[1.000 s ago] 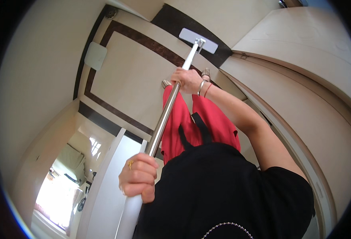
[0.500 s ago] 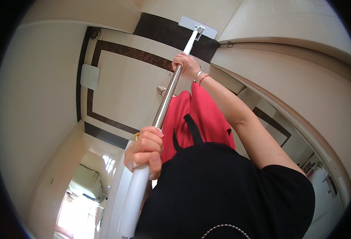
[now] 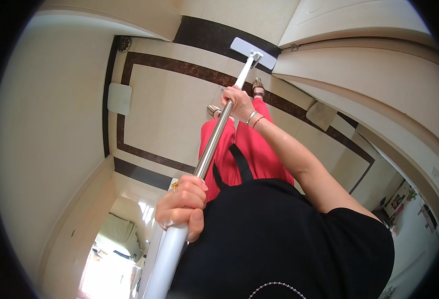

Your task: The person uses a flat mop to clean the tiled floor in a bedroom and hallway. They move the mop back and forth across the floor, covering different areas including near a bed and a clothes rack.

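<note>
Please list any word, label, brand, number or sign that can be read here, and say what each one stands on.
There is no readable text here.
The flat white rectangular mop head, the round silver-and-white mop pole and the black short-sleeved fabric top show no lettering I can make out.
The small mixed-colour items at the right are too small and blurred to tell whether they carry any.

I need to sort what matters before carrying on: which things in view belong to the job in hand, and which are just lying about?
In use:
pole, gripped by the left hand and right hand
flat white head at its far end

Not in use:
pale square plate beside the left wall
round grille, apparently fixed
</note>
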A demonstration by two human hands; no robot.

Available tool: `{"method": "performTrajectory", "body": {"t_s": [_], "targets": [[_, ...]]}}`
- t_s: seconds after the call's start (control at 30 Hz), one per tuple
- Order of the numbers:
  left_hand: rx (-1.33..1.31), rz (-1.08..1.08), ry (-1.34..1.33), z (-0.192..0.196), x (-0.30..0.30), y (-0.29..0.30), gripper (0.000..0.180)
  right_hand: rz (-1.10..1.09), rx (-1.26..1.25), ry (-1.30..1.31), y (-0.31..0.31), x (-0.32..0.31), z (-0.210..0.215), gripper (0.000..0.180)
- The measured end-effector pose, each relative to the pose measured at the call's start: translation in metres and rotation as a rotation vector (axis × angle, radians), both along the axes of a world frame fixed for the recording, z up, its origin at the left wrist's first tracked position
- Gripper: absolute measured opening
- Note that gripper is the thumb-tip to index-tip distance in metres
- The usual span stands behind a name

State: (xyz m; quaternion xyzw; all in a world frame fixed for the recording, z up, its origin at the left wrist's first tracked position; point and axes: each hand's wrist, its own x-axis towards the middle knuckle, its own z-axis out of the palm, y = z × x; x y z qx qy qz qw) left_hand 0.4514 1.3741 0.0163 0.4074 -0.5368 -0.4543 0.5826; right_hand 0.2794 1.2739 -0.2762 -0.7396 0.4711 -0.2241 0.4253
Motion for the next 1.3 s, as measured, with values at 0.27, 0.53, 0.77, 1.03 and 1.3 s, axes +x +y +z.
{"method": "performTrajectory", "body": {"t_s": [0.27, 0.53, 0.77, 1.03, 1.3], "targets": [[0.086, -0.179, -0.083, 0.044, 0.047, 0.012, 0.018, -0.153, -0.078, -0.131, 0.055, 0.063, 0.006, 0.013], [0.124, -0.116, -0.251, 0.084, 0.061, 0.006, 0.022, -0.055, -0.051, -0.340, 0.047, 0.128, 0.035, 0.015], [-0.036, -0.143, -0.154, 0.064, 0.055, 0.005, 0.017, 0.279, 0.033, -0.170, 0.016, 0.092, 0.042, 0.015], [-0.111, 0.031, -0.096, 0.010, 0.010, -0.031, 0.021, 0.307, -0.095, -0.093, -0.068, 0.052, 0.010, 0.018], [-0.191, -0.013, -0.198, -0.064, -0.002, -0.101, 0.019, 0.065, -0.306, -0.150, -0.180, 0.055, -0.054, 0.021]]}}
